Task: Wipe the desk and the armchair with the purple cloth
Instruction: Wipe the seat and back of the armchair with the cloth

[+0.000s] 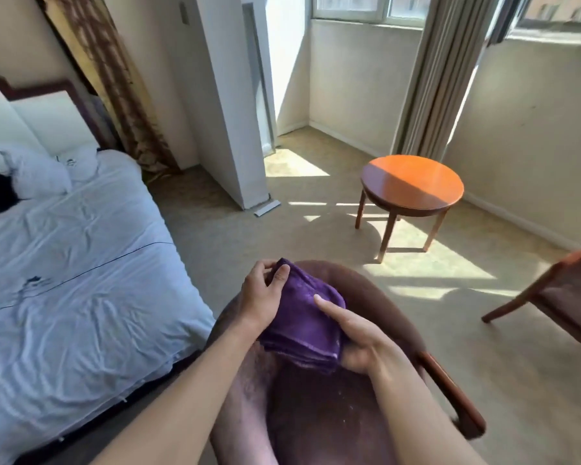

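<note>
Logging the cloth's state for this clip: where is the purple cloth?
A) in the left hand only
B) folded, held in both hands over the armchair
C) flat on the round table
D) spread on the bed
B: the folded purple cloth is gripped by the left hand at its far end and the right hand at its near end, above the armchair.
</note>
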`<state>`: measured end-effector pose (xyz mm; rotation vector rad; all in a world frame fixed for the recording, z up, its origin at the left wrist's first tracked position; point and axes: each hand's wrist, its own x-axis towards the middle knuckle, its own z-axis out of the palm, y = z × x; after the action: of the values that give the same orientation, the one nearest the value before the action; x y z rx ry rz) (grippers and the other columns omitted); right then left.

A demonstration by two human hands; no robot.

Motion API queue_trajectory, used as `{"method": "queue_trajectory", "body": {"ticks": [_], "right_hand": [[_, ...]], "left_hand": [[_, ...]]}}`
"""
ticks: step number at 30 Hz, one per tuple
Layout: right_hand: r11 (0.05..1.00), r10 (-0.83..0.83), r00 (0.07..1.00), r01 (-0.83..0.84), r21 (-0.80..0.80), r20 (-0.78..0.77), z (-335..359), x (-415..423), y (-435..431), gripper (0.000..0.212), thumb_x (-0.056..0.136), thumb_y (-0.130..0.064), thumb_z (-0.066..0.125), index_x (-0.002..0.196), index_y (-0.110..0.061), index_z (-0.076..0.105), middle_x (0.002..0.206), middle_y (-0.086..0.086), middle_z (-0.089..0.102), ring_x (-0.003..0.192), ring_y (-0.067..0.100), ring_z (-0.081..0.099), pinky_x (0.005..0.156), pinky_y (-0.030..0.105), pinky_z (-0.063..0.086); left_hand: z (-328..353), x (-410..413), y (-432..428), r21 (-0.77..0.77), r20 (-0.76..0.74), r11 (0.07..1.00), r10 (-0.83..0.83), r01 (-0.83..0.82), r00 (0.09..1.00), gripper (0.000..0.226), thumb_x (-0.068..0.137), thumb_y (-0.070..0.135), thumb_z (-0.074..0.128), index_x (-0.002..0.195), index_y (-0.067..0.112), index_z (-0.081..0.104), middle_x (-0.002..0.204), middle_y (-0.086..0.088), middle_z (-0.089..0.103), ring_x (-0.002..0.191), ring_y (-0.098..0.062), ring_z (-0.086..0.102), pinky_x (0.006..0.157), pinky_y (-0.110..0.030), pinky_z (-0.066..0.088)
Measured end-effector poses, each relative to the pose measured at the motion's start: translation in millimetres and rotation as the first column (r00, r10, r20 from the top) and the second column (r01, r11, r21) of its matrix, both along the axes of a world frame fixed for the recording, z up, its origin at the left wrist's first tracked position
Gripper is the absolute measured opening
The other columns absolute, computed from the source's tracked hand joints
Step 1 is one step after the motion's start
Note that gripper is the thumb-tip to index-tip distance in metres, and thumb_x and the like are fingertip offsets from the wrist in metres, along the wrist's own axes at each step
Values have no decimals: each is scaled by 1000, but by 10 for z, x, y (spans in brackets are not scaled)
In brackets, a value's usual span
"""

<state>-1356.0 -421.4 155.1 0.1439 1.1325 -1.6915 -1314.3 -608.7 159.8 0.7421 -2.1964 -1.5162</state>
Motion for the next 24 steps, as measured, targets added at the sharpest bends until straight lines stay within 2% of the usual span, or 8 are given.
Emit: {"method": "queue_trajectory", "body": {"ticks": [2,5,8,10,14,19,22,24], "right_hand": [[999,-37,997,39,-20,72,-355,32,-351,51,76,-29,88,118,-3,75,128,23,69,111,35,71,93,48,58],[984,-106,981,127,-121,165,-844,66,-730,52,84,-28,83,127,-3,70,135,24,64,120,38,66,94,49,57],[949,-179,952,234,-211,248,-1231,90,-954,57,85,-30,82,132,-3,66,141,25,59,127,38,61,96,48,55],[931,-235,933,296,-212,272,-1467,117,-1045,60,85,-36,81,135,-6,64,143,22,58,130,36,59,100,47,53],[889,-363,864,433,-148,349,-1974,218,-1048,67,83,-46,80,137,-10,63,144,17,60,130,30,60,100,43,54],[851,-465,790,523,-43,400,-2674,427,-907,70,83,-50,77,137,-7,63,137,20,63,118,32,66,101,44,53],[798,-548,705,603,27,449,-3074,543,-888,61,81,-44,76,120,3,71,109,24,69,94,32,66,102,49,50],[763,-621,663,633,128,418,-3265,543,-929,48,79,-36,74,108,2,73,87,19,70,74,27,69,85,48,61]], "left_hand": [[-327,-10,-348,-37,69,999,-17,20,998,19,93,40,65,104,25,61,97,13,69,100,-11,67,86,-12,47],[-811,-47,-702,-54,180,997,-39,49,983,28,94,46,61,109,22,64,106,7,71,102,-11,65,89,-23,47],[-1235,-135,-840,-61,285,996,-49,70,957,29,96,49,57,107,23,65,101,11,69,100,-11,65,76,-15,37],[-1511,-197,-815,-84,336,991,-74,108,939,29,98,49,54,106,23,64,98,9,69,99,-16,66,74,-19,36],[-2041,-243,-604,-244,391,941,-128,236,912,31,103,38,47,113,12,61,111,-9,70,105,-30,61,87,-35,43],[-2532,-214,-418,-576,601,618,-123,535,790,31,99,44,46,115,24,63,116,0,59,108,-25,53,91,-39,42],[-2652,-230,-472,-706,516,454,-196,543,834,26,83,40,64,106,30,67,119,1,57,115,-24,52,99,-40,40],[-2725,-297,-627,-808,427,362,-186,466,885,28,80,31,66,107,30,67,134,-5,52,135,-30,42,115,-47,29]]}}
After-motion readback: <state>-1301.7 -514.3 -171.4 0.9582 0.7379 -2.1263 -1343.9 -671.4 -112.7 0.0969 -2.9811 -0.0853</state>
